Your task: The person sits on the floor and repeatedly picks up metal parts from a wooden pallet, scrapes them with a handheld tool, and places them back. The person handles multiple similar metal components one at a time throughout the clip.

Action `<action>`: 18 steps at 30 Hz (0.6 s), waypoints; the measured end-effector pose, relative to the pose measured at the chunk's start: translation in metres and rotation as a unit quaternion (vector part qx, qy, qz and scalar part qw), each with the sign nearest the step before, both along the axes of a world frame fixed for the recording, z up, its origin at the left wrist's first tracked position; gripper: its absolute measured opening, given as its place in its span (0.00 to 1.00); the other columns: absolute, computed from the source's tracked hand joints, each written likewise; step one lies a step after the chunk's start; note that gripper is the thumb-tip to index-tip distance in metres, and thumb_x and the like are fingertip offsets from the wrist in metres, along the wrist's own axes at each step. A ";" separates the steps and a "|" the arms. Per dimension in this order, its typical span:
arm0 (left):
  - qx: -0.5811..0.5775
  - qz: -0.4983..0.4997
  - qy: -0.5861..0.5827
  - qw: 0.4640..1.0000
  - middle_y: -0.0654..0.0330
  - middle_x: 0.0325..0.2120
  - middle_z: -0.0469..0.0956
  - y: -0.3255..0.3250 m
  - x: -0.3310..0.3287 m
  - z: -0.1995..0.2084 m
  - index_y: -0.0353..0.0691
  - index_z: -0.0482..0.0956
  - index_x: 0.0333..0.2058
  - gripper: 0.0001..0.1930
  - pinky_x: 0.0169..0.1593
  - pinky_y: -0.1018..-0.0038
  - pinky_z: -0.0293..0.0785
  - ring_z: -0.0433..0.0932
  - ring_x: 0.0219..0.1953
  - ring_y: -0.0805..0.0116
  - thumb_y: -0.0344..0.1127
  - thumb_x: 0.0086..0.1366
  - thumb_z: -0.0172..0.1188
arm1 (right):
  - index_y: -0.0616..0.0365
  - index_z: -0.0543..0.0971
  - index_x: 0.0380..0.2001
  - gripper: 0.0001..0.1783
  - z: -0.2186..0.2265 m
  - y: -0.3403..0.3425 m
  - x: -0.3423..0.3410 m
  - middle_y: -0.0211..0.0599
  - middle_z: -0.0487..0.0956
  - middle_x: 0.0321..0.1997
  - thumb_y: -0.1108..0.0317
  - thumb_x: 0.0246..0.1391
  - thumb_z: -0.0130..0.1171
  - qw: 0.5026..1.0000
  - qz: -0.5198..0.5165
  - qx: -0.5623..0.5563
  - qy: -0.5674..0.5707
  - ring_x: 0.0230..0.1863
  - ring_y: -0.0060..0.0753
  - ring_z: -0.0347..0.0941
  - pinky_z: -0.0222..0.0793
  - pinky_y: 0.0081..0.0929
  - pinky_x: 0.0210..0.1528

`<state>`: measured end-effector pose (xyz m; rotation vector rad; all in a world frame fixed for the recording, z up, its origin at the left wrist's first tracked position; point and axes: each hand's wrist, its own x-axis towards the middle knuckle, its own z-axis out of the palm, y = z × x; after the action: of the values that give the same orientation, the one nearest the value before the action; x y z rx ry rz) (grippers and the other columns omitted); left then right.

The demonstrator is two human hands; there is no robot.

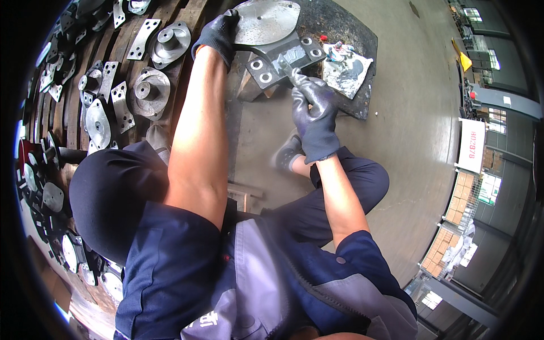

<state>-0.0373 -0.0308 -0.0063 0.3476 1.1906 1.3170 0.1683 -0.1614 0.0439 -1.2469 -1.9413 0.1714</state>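
Note:
A metal part lies across the dark worktable (362, 39): a rounded silver plate (266, 22) joined to a dark flange (290, 56) with several ringed holes. My left hand (218, 37), in a dark glove, is closed on the plate's left edge. My right hand (314, 110), gloved too, pinches a small flat scraper (285, 66). Its blade meets a smeared grey patch (294, 55) in the middle of the flange. Right of the flange lies a white sheet (348, 71) with dabs of grey paste on it.
A small red cap (323, 38) sits beside the sheet. To my left, wooden pallets (62, 107) carry many metal parts, among them hubbed discs (152, 92) and drilled strips (143, 39). My bent legs are below the table. Racks with cartons (462, 198) stand far right.

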 end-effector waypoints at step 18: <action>0.047 -0.059 0.133 0.988 0.60 0.33 0.79 0.013 -0.009 -0.033 0.38 0.77 0.39 0.19 0.39 0.66 0.67 0.72 0.33 0.69 0.50 0.63 0.56 | 0.61 0.73 0.39 0.11 0.030 0.000 -0.006 0.33 0.78 0.28 0.80 0.56 0.44 0.828 -0.103 -0.414 0.362 0.18 0.11 0.60 0.55 0.12 0.19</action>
<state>-0.0462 -0.0183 -0.0395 0.6700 1.3096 1.2521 0.1623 -0.1618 0.0734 -1.5833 -1.0347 1.2868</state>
